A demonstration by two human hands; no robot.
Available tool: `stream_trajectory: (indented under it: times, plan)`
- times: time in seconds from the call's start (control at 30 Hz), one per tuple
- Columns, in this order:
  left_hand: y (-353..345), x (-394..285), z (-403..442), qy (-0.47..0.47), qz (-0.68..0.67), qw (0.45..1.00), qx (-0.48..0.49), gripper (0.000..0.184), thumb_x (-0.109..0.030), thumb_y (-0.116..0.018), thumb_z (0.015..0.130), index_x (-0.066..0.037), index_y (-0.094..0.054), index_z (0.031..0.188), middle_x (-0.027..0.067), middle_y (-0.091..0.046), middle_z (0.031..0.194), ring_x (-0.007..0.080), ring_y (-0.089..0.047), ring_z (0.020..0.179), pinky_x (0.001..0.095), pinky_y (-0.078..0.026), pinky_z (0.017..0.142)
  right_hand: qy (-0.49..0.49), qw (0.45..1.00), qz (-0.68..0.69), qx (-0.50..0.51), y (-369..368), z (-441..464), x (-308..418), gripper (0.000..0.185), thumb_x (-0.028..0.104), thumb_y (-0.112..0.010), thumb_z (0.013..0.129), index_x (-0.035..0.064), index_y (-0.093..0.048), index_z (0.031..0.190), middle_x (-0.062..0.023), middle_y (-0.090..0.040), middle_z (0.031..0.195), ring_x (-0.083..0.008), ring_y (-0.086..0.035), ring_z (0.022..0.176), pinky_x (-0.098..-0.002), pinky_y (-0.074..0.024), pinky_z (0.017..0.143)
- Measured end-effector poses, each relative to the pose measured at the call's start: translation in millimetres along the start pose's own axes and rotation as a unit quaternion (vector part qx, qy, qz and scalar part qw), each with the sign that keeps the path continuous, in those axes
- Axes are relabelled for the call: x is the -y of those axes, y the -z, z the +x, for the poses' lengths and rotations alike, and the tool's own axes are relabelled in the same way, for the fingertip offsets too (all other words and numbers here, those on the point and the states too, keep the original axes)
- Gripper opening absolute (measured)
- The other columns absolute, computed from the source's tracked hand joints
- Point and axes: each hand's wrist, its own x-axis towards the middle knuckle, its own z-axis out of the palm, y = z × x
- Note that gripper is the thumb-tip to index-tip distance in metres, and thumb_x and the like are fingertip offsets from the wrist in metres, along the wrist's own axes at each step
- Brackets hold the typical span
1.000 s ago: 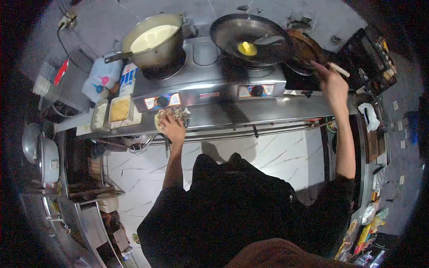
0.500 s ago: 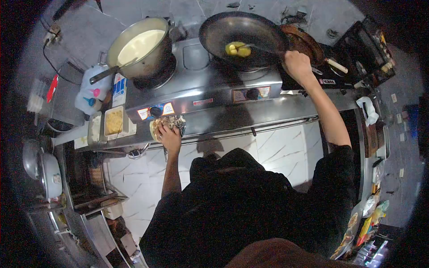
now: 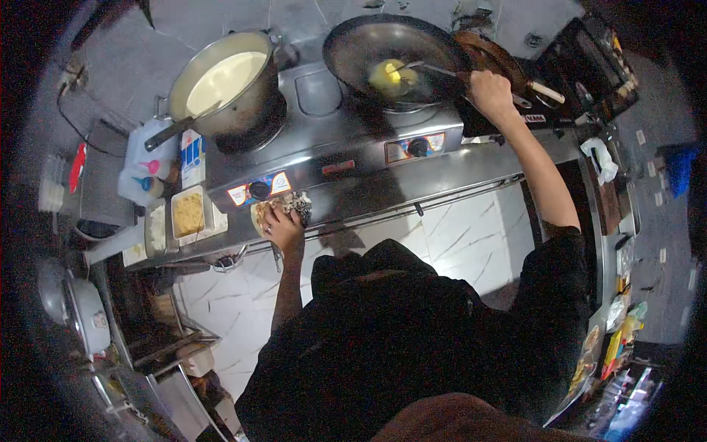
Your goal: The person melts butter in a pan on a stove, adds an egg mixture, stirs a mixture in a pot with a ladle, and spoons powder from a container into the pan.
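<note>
Right hand (image 3: 491, 96): earlier by pan handle (image 3: 547, 92), now grips utensil (image 3: 439, 70) in wok (image 3: 353, 50) | left hand (image 3: 285, 228): on mottled bundle (image 3: 300, 206), grip unclear

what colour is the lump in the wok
Yellow; the lump shows best in the head view.

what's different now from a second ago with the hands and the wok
The right hand has moved left, to beside the wok; the metal utensil it holds now reaches the butter, whose melted pool looks wider. The left hand stays on the mottled cloth; the pot hasn't moved.
</note>
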Motion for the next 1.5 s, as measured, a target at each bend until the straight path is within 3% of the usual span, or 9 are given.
stream_trajectory:
  times: [0.07, 0.2, 0.3, 0.37, 0.53, 0.6, 0.67, 0.9, 1.5]
  plan:
    - [20.5, -20.3, -2.8, 0.038, 0.010, 0.999, 0.011, 0.044, -0.032, -0.057, 0.078, -0.009, -0.050, 0.115, 0.0151, -0.044, 0.124, 0.0350, -0.037, 0.119, 0.0518, -0.029, 0.096, -0.028, 0.999, 0.018, -0.012, 13.6, -16.9, 3.7, 0.018, 0.013, -0.049, 0.079, 0.0036, -0.065, 0.079, -0.0174, -0.064, 0.079, -0.0313, -0.065, 0.074, -0.0410, -0.0530, 0.062]
    - [21.8, -72.2, -0.4, -0.168, -0.271, 0.948, -0.002, 0.015, -0.024, -0.063, 0.078, -0.009, -0.062, 0.081, 0.0093, -0.059, 0.095, 0.0287, -0.054, 0.086, 0.0413, -0.040, 0.075, -0.054, 0.994, 0.092, 0.018, 3.9, -62.3, 6.6, 0.021, 0.011, -0.051, 0.078, 0.0071, -0.065, 0.093, -0.0185, -0.063, 0.075, -0.0323, -0.064, 0.070, -0.0434, -0.0526, 0.062]
    - [25.7, -135.0, 14.7, -0.141, -0.408, 0.864, 0.258, 0.020, -0.022, -0.060, 0.081, -0.004, -0.059, 0.091, 0.0134, -0.058, 0.095, 0.0364, -0.053, 0.093, 0.0434, -0.042, 0.078, -0.104, 0.972, 0.208, 0.003, -3.1, -103.2, 4.5, 0.041, 0.008, -0.051, 0.076, 0.0177, -0.055, 0.115, -0.0187, -0.064, 0.077, -0.0347, -0.063, 0.070, -0.0441, -0.0514, 0.062]
    - [4.1, -174.6, 15.5, -0.242, -0.407, 0.862, 0.182, 0.025, -0.020, -0.058, 0.082, -0.003, -0.055, 0.100, 0.0177, -0.057, 0.098, 0.0394, -0.053, 0.094, 0.0448, -0.043, 0.079, -0.090, 0.940, 0.314, -0.098, -14.1, -139.6, -0.4, 0.047, 0.009, -0.050, 0.080, 0.0177, -0.049, 0.126, -0.0173, -0.064, 0.075, -0.0325, -0.063, 0.067, -0.0415, -0.0496, 0.060]
    - [-25.0, -258.8, 17.1, -0.211, -0.453, 0.822, 0.275, 0.025, -0.017, -0.055, 0.083, -0.001, -0.056, 0.102, 0.0209, -0.060, 0.096, 0.0388, -0.056, 0.093, 0.0440, -0.044, 0.080, -0.371, 0.617, 0.694, 0.002, 20.0, -264.7, 25.8, 0.034, 0.016, -0.048, 0.091, 0.0093, -0.050, 0.125, 0.0023, -0.050, 0.062, -0.0029, -0.038, 0.043, -0.0181, -0.0270, 0.038]
    - [-54.8, -274.5, 15.1, -0.187, -0.512, 0.775, 0.318, 0.025, -0.023, -0.055, 0.083, -0.002, -0.060, 0.098, 0.0200, -0.063, 0.090, 0.0387, -0.058, 0.089, 0.0439, -0.045, 0.078, -0.405, 0.563, 0.720, 0.011, 6.8, -326.2, 28.2, 0.037, 0.017, -0.050, 0.090, 0.0047, -0.047, 0.125, 0.0017, -0.049, 0.060, -0.0038, -0.037, 0.042, -0.0184, -0.0269, 0.037]
    - [6.4, -300.0, 19.6, -0.120, -0.226, 0.924, 0.285, 0.037, -0.038, -0.050, 0.085, -0.005, -0.065, 0.088, 0.0182, -0.064, 0.082, 0.0377, -0.061, 0.082, 0.0434, -0.046, 0.074, -0.459, 0.474, 0.750, -0.028, 2.4, -379.1, 38.1, 0.038, 0.018, -0.051, 0.090, 0.0011, -0.047, 0.125, 0.0022, -0.046, 0.058, -0.0040, -0.036, 0.041, -0.0187, -0.0260, 0.038]
    - [-37.0, -317.8, 25.5, -0.022, -0.379, 0.881, 0.283, 0.049, -0.043, -0.054, 0.084, 0.002, -0.065, 0.068, 0.0069, -0.062, 0.060, 0.0117, -0.053, 0.045, 0.0286, -0.043, 0.045, -0.518, 0.474, 0.708, -0.081, -87.1, -595.2, 72.3, 0.037, 0.015, -0.049, 0.092, 0.0011, -0.047, 0.125, 0.0052, -0.043, 0.061, -0.0022, -0.035, 0.049, -0.0175, -0.0267, 0.044]
    - [-18.5, -339.1, 11.4, -0.034, -0.249, 0.947, 0.199, 0.034, -0.031, -0.063, 0.073, 0.001, -0.064, 0.063, 0.0050, -0.059, 0.056, 0.0115, -0.052, 0.043, 0.0269, -0.041, 0.041, -0.630, 0.333, 0.700, -0.040, -209.7, -717.4, 118.1, 0.037, 0.013, -0.050, 0.091, 0.0027, -0.047, 0.126, 0.0058, -0.043, 0.072, -0.0033, -0.036, 0.063, -0.0169, -0.0300, 0.055]
